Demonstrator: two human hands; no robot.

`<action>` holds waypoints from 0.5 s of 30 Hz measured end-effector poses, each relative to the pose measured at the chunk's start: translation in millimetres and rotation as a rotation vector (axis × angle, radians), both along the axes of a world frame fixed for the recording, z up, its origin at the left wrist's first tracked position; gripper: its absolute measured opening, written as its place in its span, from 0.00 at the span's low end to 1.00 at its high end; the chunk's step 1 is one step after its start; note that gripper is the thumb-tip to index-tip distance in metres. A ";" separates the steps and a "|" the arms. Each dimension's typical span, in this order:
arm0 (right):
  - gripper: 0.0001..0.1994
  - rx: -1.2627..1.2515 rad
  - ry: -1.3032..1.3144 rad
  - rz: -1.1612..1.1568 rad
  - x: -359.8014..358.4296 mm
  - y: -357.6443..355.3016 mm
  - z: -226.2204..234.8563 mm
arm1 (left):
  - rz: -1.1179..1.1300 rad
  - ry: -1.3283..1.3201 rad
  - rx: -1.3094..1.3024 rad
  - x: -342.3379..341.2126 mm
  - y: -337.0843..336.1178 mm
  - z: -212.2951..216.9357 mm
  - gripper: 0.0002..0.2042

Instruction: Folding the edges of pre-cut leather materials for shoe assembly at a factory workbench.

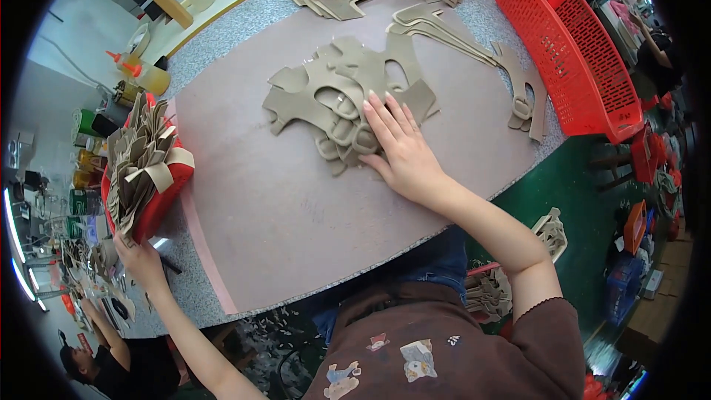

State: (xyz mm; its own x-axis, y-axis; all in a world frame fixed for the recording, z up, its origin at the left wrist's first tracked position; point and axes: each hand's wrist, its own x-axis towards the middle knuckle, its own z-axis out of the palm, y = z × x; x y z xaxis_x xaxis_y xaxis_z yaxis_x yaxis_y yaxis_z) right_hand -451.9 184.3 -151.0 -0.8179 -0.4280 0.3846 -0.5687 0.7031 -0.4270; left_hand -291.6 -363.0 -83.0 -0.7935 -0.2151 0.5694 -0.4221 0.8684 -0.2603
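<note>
Maybe so the tan pile on the mat won't slide, the right hand rests flat, gripping nothing, on its right side, while the left hand is at the left red bin's near end, its grip too hidden to tell.

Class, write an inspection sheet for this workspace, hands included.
Surface: flat mauve-grey mat on a speckled grey tabletop
Job's things: taupe leather-like cut pieces piled on the mat; more in a red plastic bin
Clutter: orange-nozzled translucent plastic bottles, upper left
Hands: bare right hand resting on the pile; bare left hand at the bin, grip unclear
Cables: thin pale line, perhaps a cord, upper left
Surroundings: green floor; black-clad person, lower left
</note>
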 end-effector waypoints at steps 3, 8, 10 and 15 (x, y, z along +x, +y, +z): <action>0.40 -0.036 -0.046 0.033 -28.3 -17.0 4.6 | 0.142 -0.038 0.153 -7.5 27.9 14.2 0.30; 0.33 0.142 0.034 0.185 -62.6 -5.1 46.9 | 0.035 0.128 0.058 -9.7 132.6 43.6 0.34; 0.31 0.212 0.065 0.228 -70.3 -1.0 54.3 | -0.305 0.185 0.261 -27.5 188.1 45.2 0.32; 0.21 0.329 0.383 0.380 -78.1 -8.7 56.8 | -0.743 -0.028 0.519 -64.2 296.9 20.9 0.22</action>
